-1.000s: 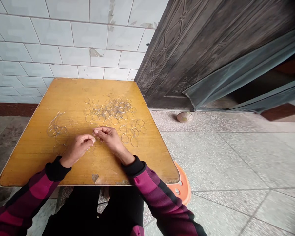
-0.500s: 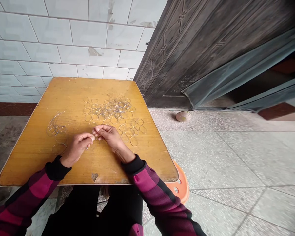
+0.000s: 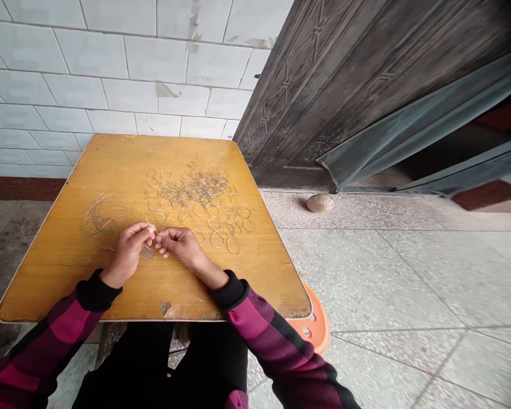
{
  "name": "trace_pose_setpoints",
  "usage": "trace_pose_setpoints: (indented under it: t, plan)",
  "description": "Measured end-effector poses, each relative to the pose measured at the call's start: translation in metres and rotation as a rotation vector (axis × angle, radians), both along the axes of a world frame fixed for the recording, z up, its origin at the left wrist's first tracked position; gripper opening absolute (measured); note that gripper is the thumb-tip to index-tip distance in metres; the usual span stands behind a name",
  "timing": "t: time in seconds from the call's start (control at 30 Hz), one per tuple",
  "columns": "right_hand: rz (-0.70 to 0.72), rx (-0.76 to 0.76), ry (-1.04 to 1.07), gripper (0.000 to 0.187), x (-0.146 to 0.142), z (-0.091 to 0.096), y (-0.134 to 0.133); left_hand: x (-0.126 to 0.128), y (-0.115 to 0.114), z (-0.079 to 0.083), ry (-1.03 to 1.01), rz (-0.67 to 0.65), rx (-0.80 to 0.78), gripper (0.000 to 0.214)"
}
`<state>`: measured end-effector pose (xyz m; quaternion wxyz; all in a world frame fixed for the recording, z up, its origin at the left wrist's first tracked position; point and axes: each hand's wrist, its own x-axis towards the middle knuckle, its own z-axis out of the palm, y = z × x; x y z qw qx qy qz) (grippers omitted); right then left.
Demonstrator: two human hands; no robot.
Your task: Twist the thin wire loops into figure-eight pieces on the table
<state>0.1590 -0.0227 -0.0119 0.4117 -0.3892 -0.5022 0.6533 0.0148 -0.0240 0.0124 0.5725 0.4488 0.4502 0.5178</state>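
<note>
Over the left-centre of the wooden table, my left hand (image 3: 128, 250) pinches a thin wire (image 3: 147, 218) between thumb and forefinger. My right hand (image 3: 182, 245) meets it there, its fingertips closed on the same wire. The wire curves above and below the fingers; part of it is hidden by them. Beyond my hands spreads a pile of wire loops (image 3: 202, 190), many bent like a figure eight. Left of my left hand lies a bundle of loose curved wires (image 3: 97, 221).
The yellow wooden table (image 3: 59, 272) has a worn front edge and stands against a white tiled wall (image 3: 97, 59). An orange plastic stool (image 3: 317, 324) shows under its right corner. On the floor by the dark door (image 3: 293, 108) sits a roundish ball-like object (image 3: 319, 203).
My right hand has lowered and shifted slightly left, its fingers turned more downward. My left hand has risen a little, and the wire between them has changed its angle.
</note>
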Motion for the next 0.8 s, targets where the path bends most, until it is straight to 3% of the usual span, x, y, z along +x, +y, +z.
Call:
trace_pose_setpoints:
  t: [0.3,0.43,0.5,0.6,0.7,0.8]
  plan:
    - [-0.063,-0.016,-0.038,0.028,0.008,0.006,0.003,-0.010,0.004,-0.010,0.111,-0.080,0.049,0.022]
    - [-0.077,0.017,-0.107,0.025,0.011,0.004,0.003,-0.016,0.007,-0.013,0.219,-0.012,0.114,0.025]
    - [-0.096,0.091,-0.199,0.022,0.012,0.003,0.003,-0.022,0.009,-0.012,0.306,0.067,0.229,0.027]
    - [-0.175,0.337,-0.460,0.017,0.016,0.006,0.001,-0.029,0.010,-0.008,0.497,0.144,0.522,0.037]
    - [-0.255,0.598,-0.730,0.015,0.018,0.011,-0.001,-0.032,0.010,-0.004,0.667,0.119,0.778,0.034]
    - [-0.281,0.686,-0.865,0.015,0.019,0.014,-0.003,-0.031,0.009,-0.004,0.804,0.082,0.914,0.022]
